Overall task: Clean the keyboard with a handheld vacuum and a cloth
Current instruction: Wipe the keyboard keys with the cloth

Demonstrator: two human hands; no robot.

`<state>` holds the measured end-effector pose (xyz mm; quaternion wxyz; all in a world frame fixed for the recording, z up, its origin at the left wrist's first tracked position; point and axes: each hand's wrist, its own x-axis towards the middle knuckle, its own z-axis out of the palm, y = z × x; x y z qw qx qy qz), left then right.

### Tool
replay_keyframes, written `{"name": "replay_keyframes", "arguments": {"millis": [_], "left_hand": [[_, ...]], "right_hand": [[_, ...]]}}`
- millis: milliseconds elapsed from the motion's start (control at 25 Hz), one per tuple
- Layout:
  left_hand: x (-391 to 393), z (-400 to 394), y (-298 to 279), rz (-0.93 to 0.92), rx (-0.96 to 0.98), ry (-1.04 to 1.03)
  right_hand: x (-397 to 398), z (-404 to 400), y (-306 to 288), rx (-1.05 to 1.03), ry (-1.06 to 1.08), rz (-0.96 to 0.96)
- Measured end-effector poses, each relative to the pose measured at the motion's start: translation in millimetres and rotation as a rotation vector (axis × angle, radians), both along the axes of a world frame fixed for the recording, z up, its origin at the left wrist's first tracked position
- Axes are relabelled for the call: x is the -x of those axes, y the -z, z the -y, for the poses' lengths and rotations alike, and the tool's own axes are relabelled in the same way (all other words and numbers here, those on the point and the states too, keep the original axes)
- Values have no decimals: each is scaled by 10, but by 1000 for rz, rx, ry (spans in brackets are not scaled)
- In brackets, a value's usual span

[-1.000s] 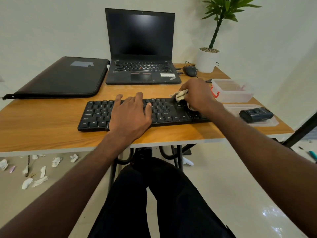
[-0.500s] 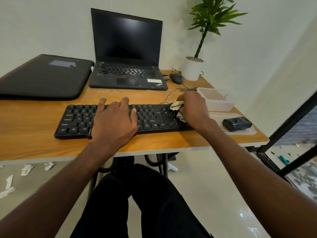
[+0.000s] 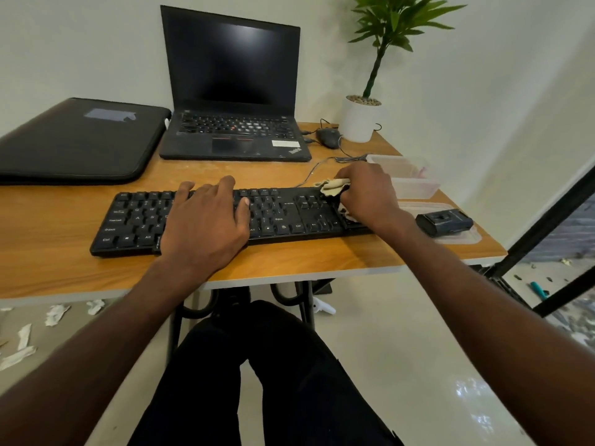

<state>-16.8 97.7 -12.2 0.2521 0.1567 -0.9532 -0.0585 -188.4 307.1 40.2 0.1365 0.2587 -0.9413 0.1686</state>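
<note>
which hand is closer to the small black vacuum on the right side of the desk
Right. The right hand, holding the cloth, is just left of the vacuum; the left hand rests mid-keyboard, farther left.

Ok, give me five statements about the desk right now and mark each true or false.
1. The right hand holds a cloth against the keyboard. True.
2. The left hand is lifted clear of the keyboard. False: it lies flat on the keys.
3. The laptop screen is dark. True.
4. The vacuum is in a hand. False: it lies on a lid right of the keyboard.
5. The plant stands left of the laptop. False: it stands to the right.
</note>
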Motion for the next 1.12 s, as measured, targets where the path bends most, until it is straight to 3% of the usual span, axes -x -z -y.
{"name": "replay_keyframes", "arguments": {"millis": [120, 360, 480, 560, 680, 800, 1120], "left_hand": [[1, 24, -12, 16, -16, 24], [-11, 4, -46, 40, -50, 36], [-22, -9, -63, 51, -37, 42], [-34, -10, -56, 54, -27, 56], [-13, 1, -96, 80, -27, 37], [72, -117, -109, 107, -68, -22], [116, -243, 40, 118, 2, -113]], "right_hand": [[17, -56, 81, -5, 162, -83], [40, -63, -82, 100, 2, 119], [90, -122, -57, -34, 141, -62], [73, -75, -26, -87, 105, -58], [173, -116, -143, 90, 50, 116], [340, -253, -209, 228, 129, 98], [166, 4, 6, -20, 35, -40]]}}
